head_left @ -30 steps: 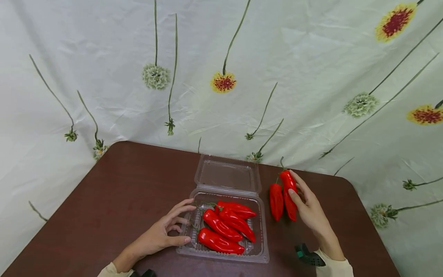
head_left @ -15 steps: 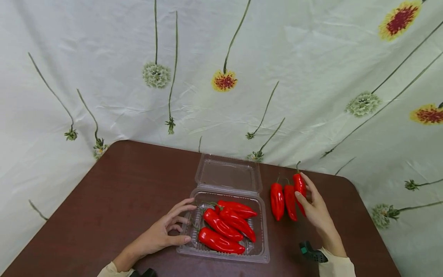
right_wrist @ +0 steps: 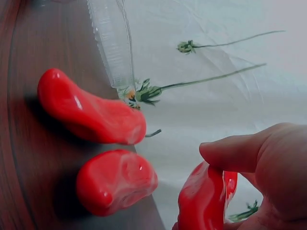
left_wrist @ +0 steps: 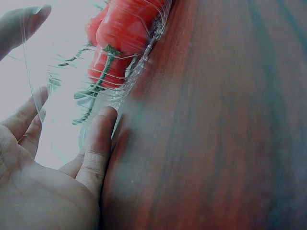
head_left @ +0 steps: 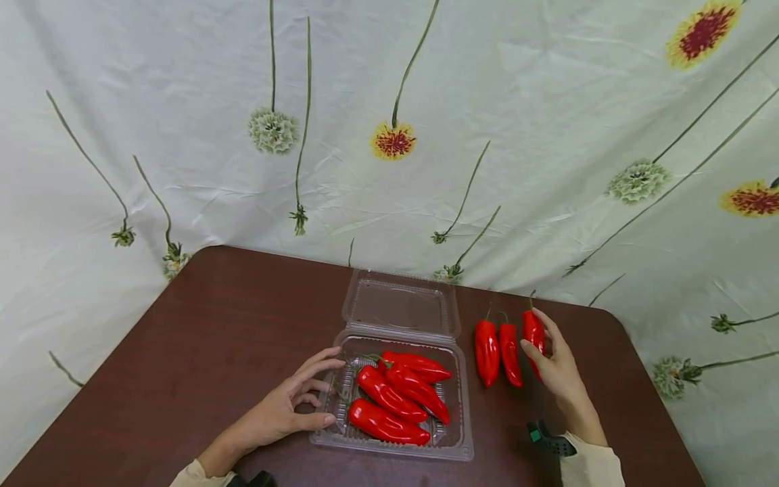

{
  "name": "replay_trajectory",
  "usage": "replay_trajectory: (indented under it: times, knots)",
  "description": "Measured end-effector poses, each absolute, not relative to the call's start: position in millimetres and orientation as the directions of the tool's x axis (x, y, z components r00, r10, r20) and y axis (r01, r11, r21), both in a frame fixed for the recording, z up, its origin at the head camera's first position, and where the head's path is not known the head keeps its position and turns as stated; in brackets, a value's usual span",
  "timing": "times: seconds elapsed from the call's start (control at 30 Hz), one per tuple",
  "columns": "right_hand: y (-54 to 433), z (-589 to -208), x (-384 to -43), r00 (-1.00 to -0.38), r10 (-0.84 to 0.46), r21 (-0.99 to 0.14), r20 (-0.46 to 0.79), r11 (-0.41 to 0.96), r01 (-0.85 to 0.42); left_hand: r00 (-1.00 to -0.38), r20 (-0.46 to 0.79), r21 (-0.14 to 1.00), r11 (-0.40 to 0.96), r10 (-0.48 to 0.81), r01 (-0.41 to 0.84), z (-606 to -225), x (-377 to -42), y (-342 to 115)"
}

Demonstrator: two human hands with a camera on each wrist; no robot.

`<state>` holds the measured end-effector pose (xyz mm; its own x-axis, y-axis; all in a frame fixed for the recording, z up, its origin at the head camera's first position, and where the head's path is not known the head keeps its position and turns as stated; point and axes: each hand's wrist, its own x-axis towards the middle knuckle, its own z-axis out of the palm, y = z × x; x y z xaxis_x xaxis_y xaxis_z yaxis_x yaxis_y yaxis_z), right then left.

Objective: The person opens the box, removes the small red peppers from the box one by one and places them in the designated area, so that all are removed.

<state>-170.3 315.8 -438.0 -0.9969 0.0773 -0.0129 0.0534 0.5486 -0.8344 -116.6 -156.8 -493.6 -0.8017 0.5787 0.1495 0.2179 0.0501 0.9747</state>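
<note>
In the head view my right hand (head_left: 561, 368) holds a shiny red chili pepper (head_left: 533, 333) between thumb and fingers, its green stem pointing away. The right wrist view shows the thumb (right_wrist: 240, 151) pressed on that pepper's (right_wrist: 199, 201) side. Two more red peppers lie just left of it, one nearer (head_left: 509, 355) and one farther (head_left: 487, 353). My left hand (head_left: 282, 409) rests with spread, relaxed fingers at the left rim of a clear plastic clamshell box (head_left: 465, 419). Several red peppers (head_left: 389, 423) lie inside the box; the left wrist view shows one pepper (left_wrist: 127, 26) through its wall.
The box's lid (head_left: 402, 308) is folded back flat toward the far edge of the dark brown table (head_left: 262, 318). A pale flowered cloth (head_left: 377, 196) hangs right behind the table. Dark straps (head_left: 550, 446) sit at both wrists.
The right hand has moved right, away from a pepper that now lies on the table, and holds another pepper farther right. The left hand and box have stayed put.
</note>
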Motion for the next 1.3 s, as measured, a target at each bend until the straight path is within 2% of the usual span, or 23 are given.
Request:
replay_trajectory:
  times: [0.4,0.93,1.3]
  knots:
    - [330,-455,-174,-0.982,0.113,-0.851,-0.151,0.491,0.188,-0.807,0.135,0.975,0.065,0.575,0.21,-493,-117,-156]
    - [328,-472,-180,-0.981,0.105,-0.829,-0.162,0.524,0.193,-0.807,0.13,0.977,0.067,0.576,0.204,-494,-118,-155]
    - [327,-469,-178,-0.976,0.077,-0.82,-0.201,0.532,0.211,-0.811,0.116,0.979,0.071,0.574,0.19,-495,-118,-156]
